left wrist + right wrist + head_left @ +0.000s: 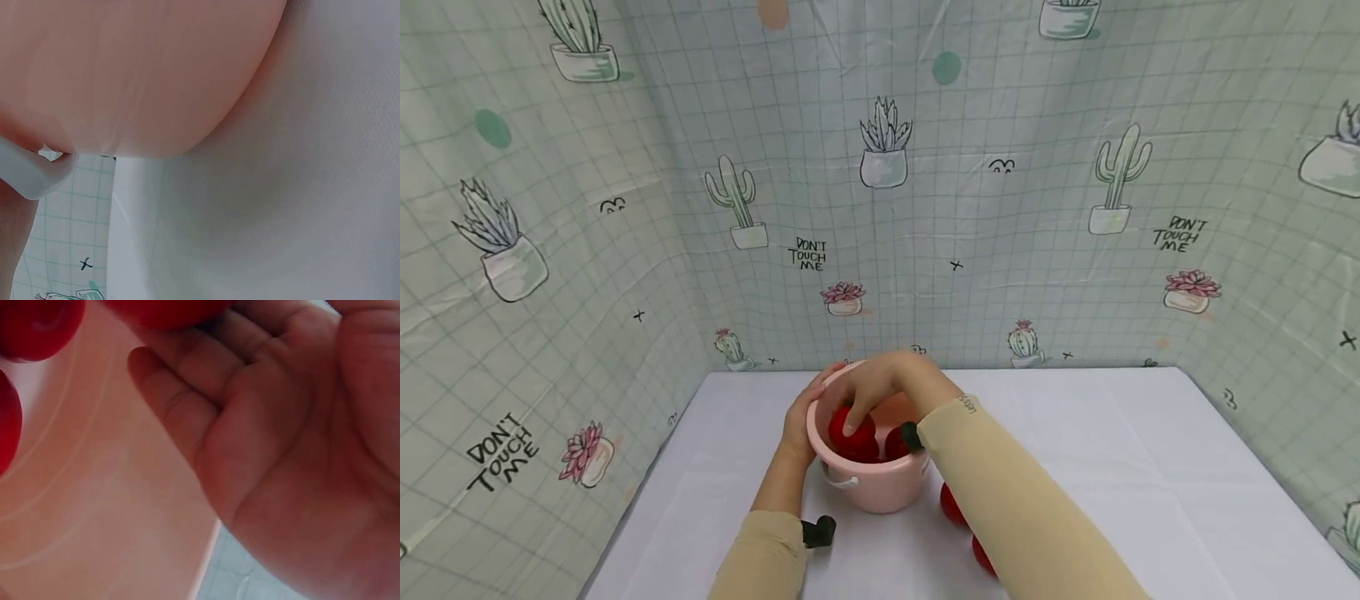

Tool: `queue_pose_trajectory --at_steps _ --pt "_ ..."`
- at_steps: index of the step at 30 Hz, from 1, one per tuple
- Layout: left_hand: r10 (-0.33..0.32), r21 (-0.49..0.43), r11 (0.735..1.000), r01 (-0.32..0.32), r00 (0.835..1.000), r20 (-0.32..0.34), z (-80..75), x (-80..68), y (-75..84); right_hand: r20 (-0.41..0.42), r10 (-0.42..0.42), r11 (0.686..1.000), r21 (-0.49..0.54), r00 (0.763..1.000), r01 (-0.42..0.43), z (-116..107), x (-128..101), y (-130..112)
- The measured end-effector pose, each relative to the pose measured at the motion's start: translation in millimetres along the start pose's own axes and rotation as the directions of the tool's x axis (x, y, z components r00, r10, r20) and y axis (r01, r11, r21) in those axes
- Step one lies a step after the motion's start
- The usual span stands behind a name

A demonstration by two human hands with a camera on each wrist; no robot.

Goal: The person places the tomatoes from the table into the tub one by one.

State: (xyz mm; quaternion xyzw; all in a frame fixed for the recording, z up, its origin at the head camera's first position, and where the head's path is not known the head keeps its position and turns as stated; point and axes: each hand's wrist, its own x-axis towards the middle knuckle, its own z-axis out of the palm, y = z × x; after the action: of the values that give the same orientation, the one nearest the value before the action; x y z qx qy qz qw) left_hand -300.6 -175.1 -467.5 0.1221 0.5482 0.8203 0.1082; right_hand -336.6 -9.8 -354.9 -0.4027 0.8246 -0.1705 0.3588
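Note:
A pink bucket (pixel 880 490) with a white handle (pixel 37 172) stands on the white table. My left hand (pixel 799 421) holds it by its left side, fingers along the rim. Inside the bucket, my right hand (pixel 876 382) reaches down over the rim and grips a glossy red ball (pixel 844 433), the thumb across its upper side. Another red ball (pixel 897 444) lies further right in the bucket. In the right wrist view the fingers curl at the held ball, while two more red balls (pixel 40 328) show at the left edge.
Two red balls (pixel 951 504) lie on the table (pixel 1097 467) right of the bucket, partly hidden by my right sleeve (pixel 1015 492). A cloth (pixel 955 217) printed with potted cacti hangs behind the table and along both sides.

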Motion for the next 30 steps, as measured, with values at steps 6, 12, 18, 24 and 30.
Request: queue_pose_trajectory --at_steps 6,12,18,24,30 --pt "0.001 -0.023 1.000 -0.001 1.000 -0.020 2.4 0.1 3.2 -0.007 0.130 0.991 0.047 0.992 -0.129 6 5 -1" --pt "-0.010 -0.034 0.999 0.009 1.000 -0.027 4.8 -1.9 6.8 -0.033 0.211 0.971 0.125 0.977 -0.206 10 7 -2" --pt "-0.025 -0.058 0.998 0.026 1.000 0.009 7.9 -6.4 13.8 -0.036 0.231 0.960 0.171 0.972 -0.221 12 3 -6" --pt "-0.022 -0.065 0.998 0.023 1.000 0.018 10.1 -6.8 14.4 -0.046 0.185 0.973 0.152 0.982 -0.176 8 -7 -8" --pt "-0.032 -0.046 0.998 0.032 0.999 0.000 8.6 -6.8 12.4 -0.074 0.124 0.989 0.093 0.989 -0.117 -4 -28 -2"
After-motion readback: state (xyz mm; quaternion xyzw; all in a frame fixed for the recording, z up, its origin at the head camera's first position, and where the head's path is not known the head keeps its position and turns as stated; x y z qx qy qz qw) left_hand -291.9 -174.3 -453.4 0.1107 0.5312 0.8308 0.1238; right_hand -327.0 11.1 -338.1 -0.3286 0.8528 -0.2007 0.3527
